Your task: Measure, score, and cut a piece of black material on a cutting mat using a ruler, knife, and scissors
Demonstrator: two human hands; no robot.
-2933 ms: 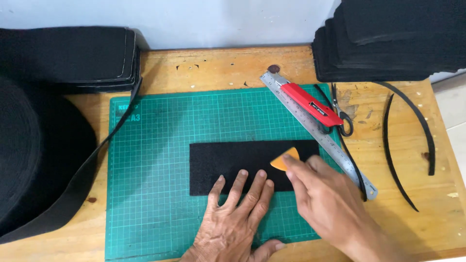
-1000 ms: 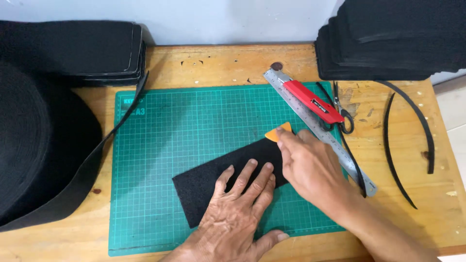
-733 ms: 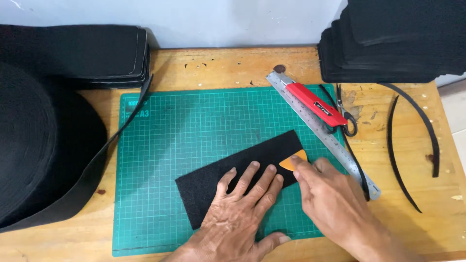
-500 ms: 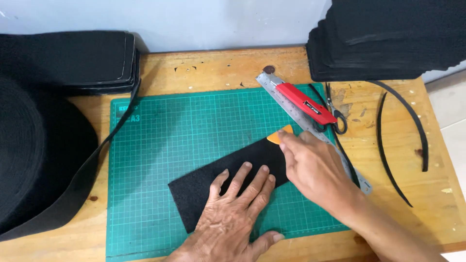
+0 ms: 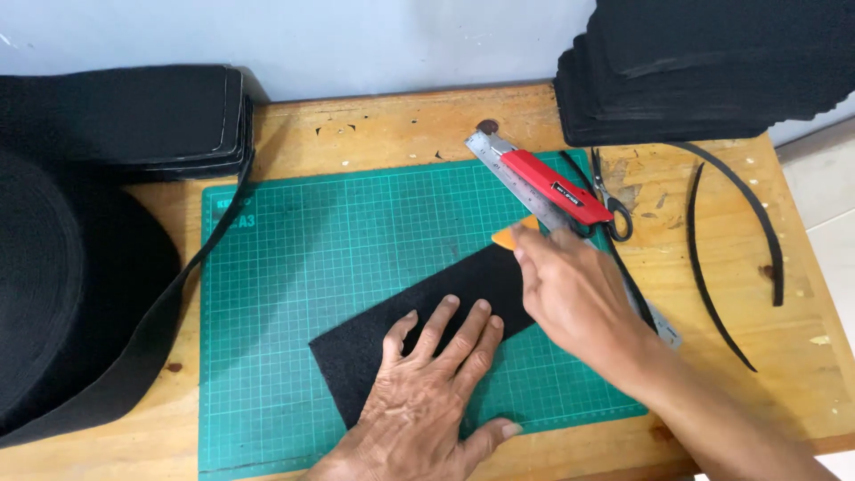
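Two hands at work. Left hand (image 5: 427, 392): fingers spread, palm flat, pinning the black felt piece (image 5: 419, 325) to the green cutting mat (image 5: 294, 258). Right hand (image 5: 574, 298): closed around an orange chalk marker (image 5: 508, 236) at the felt's far right corner. Beyond it: steel ruler (image 5: 570, 223), red utility knife (image 5: 552, 185). Judgement: firm, even pressure keeps felt from skewing.

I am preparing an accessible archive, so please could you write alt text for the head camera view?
A left hand presses a black fabric piece flat on a green cutting mat, while the right hand holds a small orange tool at its upper edge. A steel ruler, red utility knife and scissors lie beside them.
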